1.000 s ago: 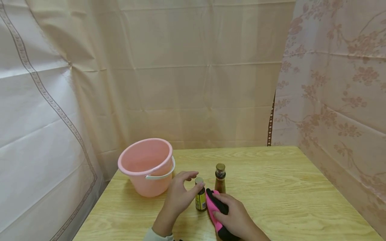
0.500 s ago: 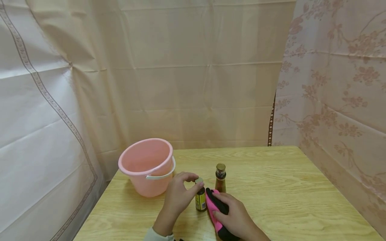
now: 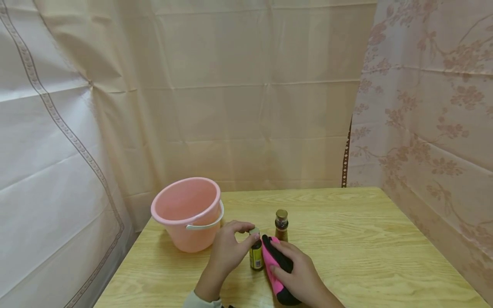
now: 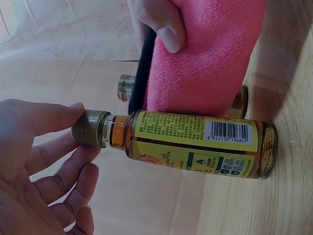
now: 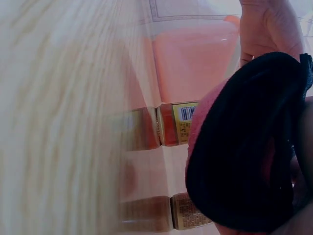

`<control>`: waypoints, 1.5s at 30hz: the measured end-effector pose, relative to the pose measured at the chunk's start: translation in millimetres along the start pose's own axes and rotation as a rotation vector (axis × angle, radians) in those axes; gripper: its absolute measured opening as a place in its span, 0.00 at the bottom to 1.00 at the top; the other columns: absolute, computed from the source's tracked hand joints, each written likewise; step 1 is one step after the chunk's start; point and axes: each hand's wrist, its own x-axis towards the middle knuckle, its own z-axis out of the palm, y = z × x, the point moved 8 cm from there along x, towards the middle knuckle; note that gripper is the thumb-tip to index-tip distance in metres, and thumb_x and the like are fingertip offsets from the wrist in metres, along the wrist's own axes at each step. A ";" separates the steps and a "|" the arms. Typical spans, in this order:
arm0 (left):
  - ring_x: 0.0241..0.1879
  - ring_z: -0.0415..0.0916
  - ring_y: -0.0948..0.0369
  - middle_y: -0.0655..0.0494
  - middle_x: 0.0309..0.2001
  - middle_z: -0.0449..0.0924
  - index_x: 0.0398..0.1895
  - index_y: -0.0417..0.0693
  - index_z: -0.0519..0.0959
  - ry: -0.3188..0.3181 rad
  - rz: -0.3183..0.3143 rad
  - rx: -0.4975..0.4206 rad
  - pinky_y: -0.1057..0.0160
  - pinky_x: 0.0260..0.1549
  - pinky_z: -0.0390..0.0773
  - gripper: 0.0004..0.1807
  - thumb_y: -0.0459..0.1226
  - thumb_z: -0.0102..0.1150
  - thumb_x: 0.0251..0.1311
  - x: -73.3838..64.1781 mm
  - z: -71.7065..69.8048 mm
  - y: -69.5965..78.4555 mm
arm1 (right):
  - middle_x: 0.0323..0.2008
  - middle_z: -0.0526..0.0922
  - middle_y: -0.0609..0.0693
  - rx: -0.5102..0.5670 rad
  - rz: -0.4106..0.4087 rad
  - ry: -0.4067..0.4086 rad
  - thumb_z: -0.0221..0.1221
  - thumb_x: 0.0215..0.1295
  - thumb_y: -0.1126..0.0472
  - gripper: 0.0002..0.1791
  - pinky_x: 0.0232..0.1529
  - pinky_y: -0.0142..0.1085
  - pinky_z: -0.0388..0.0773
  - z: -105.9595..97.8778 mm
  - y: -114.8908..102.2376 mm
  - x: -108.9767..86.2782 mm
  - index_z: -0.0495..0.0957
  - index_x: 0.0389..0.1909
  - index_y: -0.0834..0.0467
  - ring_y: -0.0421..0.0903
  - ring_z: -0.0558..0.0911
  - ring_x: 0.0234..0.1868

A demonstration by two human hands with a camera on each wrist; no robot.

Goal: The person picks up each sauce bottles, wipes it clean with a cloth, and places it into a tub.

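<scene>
In the head view my left hand (image 3: 228,248) is at a small upright bottle (image 3: 256,257) with a yellow label. Up close in the left wrist view, thumb and fingers pinch its dark cap (image 4: 91,128). My right hand (image 3: 302,269) grips a pink plush cloth (image 3: 271,267) with black edging. The pink side touches or nearly touches the bottle's right side; its black edge (image 5: 244,147) fills much of the right wrist view. Just behind the cloth stands a second bottle (image 3: 281,224) with a gold-coloured cap, its lower part hidden by the cloth.
A pink bucket (image 3: 192,241) with a white handle (image 3: 206,225) stands left of my left hand. The wood-grain table (image 3: 346,239) reaches back to a beige curtain (image 3: 246,111), and patterned cloth hangs at the right.
My right hand and the pink cloth have slid slightly away from me along the bottle's side. The left fingers have come in closer on the cap; the bottles stay in place.
</scene>
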 end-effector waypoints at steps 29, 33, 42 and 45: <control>0.46 0.83 0.59 0.66 0.41 0.87 0.47 0.57 0.90 -0.068 -0.028 -0.068 0.48 0.50 0.80 0.12 0.44 0.73 0.61 0.6 2.9 -1.4 | 0.69 0.76 0.51 -0.001 -0.014 -0.010 0.70 0.64 0.47 0.32 0.60 0.56 0.78 -0.3 -2.6 -0.4 0.76 0.69 0.38 0.55 0.77 0.67; 0.46 0.83 0.60 0.65 0.41 0.87 0.47 0.57 0.90 -0.066 -0.016 -0.063 0.49 0.49 0.80 0.12 0.44 0.73 0.61 -0.2 3.3 -1.0 | 0.68 0.77 0.51 -0.022 -0.002 -0.048 0.69 0.65 0.46 0.32 0.60 0.56 0.78 2.6 1.7 -0.3 0.75 0.70 0.40 0.55 0.77 0.67; 0.46 0.83 0.56 0.63 0.41 0.87 0.46 0.56 0.90 -0.068 -0.004 -0.057 0.55 0.48 0.79 0.12 0.44 0.72 0.61 0.4 4.3 -2.2 | 0.65 0.79 0.51 -0.063 -0.007 -0.127 0.68 0.66 0.47 0.33 0.58 0.51 0.79 8.9 7.6 1.7 0.77 0.69 0.52 0.53 0.79 0.65; 0.46 0.83 0.55 0.63 0.40 0.87 0.47 0.54 0.90 -0.069 -0.004 -0.059 0.55 0.48 0.79 0.12 0.44 0.72 0.61 0.5 4.1 -2.3 | 0.66 0.79 0.53 -0.068 -0.003 -0.139 0.68 0.65 0.48 0.32 0.60 0.55 0.78 9.5 8.8 2.0 0.77 0.69 0.53 0.55 0.78 0.66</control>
